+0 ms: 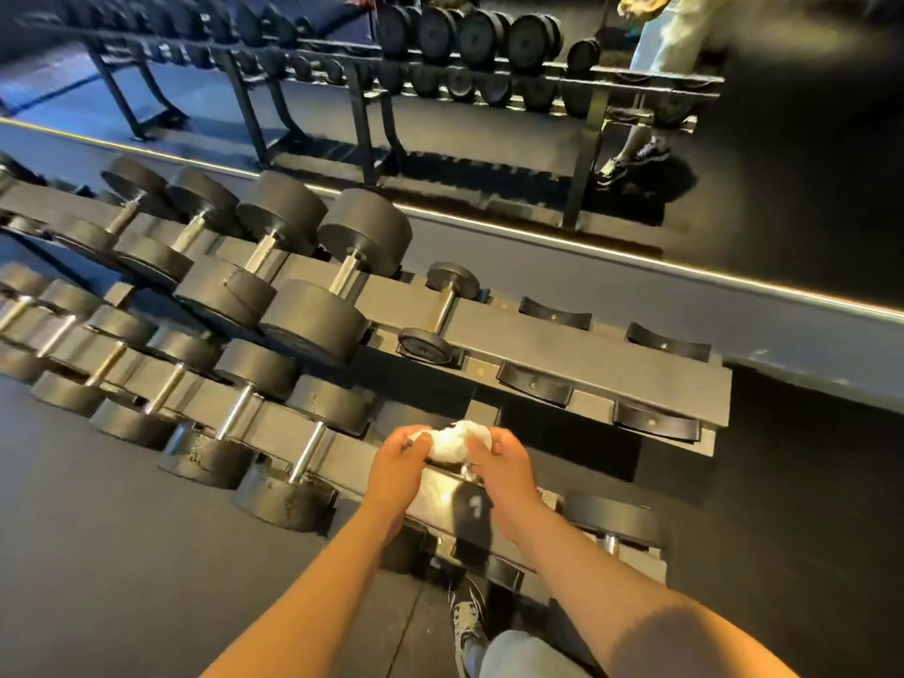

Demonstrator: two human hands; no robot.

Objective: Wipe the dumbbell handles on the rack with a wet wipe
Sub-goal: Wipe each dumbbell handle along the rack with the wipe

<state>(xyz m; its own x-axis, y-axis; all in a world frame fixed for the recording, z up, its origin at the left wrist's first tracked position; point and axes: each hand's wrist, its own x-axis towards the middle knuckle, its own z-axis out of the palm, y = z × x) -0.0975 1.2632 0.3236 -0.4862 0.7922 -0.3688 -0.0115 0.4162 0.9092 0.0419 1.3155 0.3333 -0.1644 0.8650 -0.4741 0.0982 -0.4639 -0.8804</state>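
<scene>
A crumpled white wet wipe (457, 440) is held between both hands above the lower shelf of the black dumbbell rack (538, 330). My left hand (396, 464) grips its left end and my right hand (504, 464) grips its right end. Black dumbbells with chrome handles fill the rack's left side: a lower-row dumbbell handle (307, 452) lies just left of my left hand, and a small dumbbell (442, 310) sits alone on the upper shelf. Another dumbbell (611, 518) lies at the lower right, partly hidden by my right forearm.
Empty cradles (555, 313) line the right part of the upper shelf. A mirror (440, 115) behind the rack reflects the rack and a standing person's legs. My shoe (467, 623) stands on the dark rubber floor (98, 555) below the rack.
</scene>
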